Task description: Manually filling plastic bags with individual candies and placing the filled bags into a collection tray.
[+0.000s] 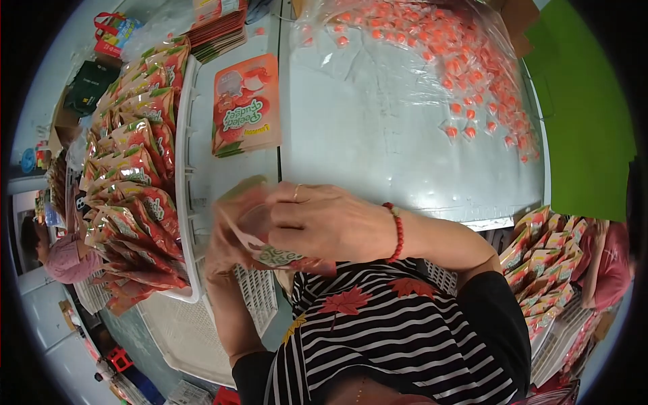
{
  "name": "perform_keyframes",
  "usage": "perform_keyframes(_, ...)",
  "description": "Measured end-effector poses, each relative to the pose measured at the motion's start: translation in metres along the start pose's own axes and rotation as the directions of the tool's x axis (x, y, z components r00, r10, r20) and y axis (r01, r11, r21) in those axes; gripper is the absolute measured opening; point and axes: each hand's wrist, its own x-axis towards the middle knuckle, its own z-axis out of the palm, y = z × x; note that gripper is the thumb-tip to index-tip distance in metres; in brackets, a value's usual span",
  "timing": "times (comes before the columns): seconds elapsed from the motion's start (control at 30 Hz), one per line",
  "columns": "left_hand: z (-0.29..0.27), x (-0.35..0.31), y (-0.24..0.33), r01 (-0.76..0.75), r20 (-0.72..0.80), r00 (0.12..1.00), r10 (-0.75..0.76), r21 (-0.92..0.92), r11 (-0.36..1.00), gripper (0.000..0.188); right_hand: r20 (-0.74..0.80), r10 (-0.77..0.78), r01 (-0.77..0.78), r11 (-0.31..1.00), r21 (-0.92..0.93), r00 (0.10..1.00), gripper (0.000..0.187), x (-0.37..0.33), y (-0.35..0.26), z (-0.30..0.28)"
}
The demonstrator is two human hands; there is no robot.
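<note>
In front of my chest I hold a pink and red candy pouch (pixel 290 258), tilted, with a see-through window. My left hand (pixel 226 236) is closed round its left side, smeared by motion. My right hand (pixel 327 219) is curled over the pouch's upper edge with bent fingers; the fingertips are partly hidden against it. A flat pouch of the same print (pixel 246 104) lies on the table just beyond my hands. Many small wrapped orange-red candies (pixel 466 88) are spread at the far right of the table, some still in a clear plastic bag (pixel 337 20).
A white crate (pixel 192 270) packed with filled pouches (pixel 135 155) stands at left. A stack of flat pouches (pixel 219 34) lies at the far left of the table (pixel 378 135). More pouches (pixel 547 263) stand at right, near a person in red (pixel 611 270). Another person (pixel 64 260) is at left.
</note>
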Motion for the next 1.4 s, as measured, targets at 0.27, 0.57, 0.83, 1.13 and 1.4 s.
perform_keyframes(0.27,0.040,0.004,0.013,-0.143,-0.200,0.957,0.207,0.294,0.945,0.019,-0.164,0.039,-0.079,0.967,-0.242,0.986,0.009,0.005,0.001,-0.037)
perform_keyframes(0.57,0.054,0.015,0.009,-0.471,-0.367,0.799,0.477,0.112,0.875,0.014,-0.107,0.318,-0.333,0.921,-0.199,0.942,0.013,0.017,0.009,-0.034)
perform_keyframes(0.83,0.027,0.026,-0.007,-0.443,-0.447,0.806,0.389,-0.018,0.897,0.015,-0.051,0.646,-0.646,0.763,0.014,0.762,0.030,0.037,0.004,-0.033)
perform_keyframes(1.13,0.004,0.020,-0.002,-0.415,-0.349,0.810,0.470,0.224,0.882,0.016,0.330,0.558,-0.564,0.821,-0.089,0.761,0.026,0.085,0.016,-0.017)
perform_keyframes(1.4,-0.019,0.015,0.011,-0.307,-0.334,0.735,0.590,0.612,0.729,0.016,0.412,0.483,-0.425,0.876,-0.228,0.773,0.023,0.094,0.039,0.008)
